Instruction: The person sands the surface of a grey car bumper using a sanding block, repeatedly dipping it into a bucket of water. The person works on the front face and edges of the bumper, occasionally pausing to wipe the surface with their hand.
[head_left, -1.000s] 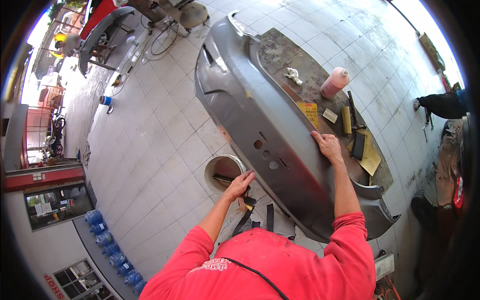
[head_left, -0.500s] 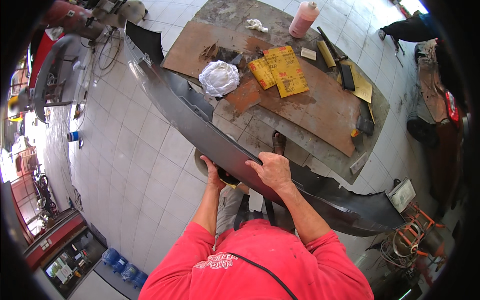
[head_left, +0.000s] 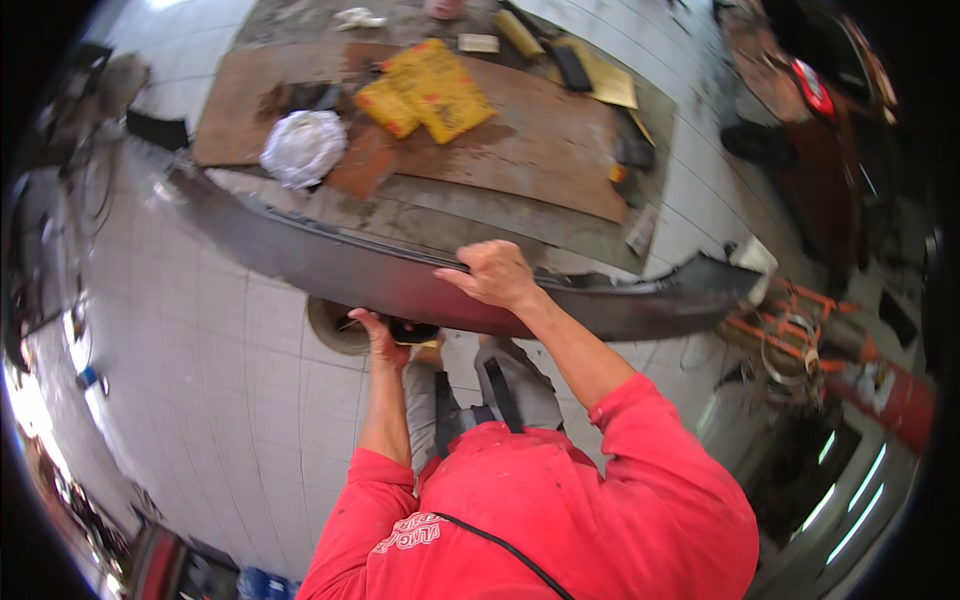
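A long, curved grey car bumper (head_left: 300,252) spans the picture in front of me, with a reddish patch near its middle. My right hand (head_left: 493,273) is closed over its upper edge, the thumb lying along the outer face. Lower and to the left, my left hand (head_left: 382,340) holds the bottom edge with its thumb up; its fingers are mostly hidden. Beside those fingers, under the bumper, shows a dark thing with a yellow edge (head_left: 412,333), too covered to name. A round bucket (head_left: 335,328) stands below on the floor.
Beyond the bumper, a low worktable (head_left: 520,190) bears yellow sandpaper sheets (head_left: 440,95), a crumpled white cloth (head_left: 304,148) and a black block (head_left: 572,68). Orange-framed equipment (head_left: 800,325) stands near the bumper's right end. A car part with a red lamp (head_left: 812,88) is at far right.
The bumper now lies more level across the picture, its right end higher. The view has turned, so the worktable appears farther up and left. Both hands keep their hold.
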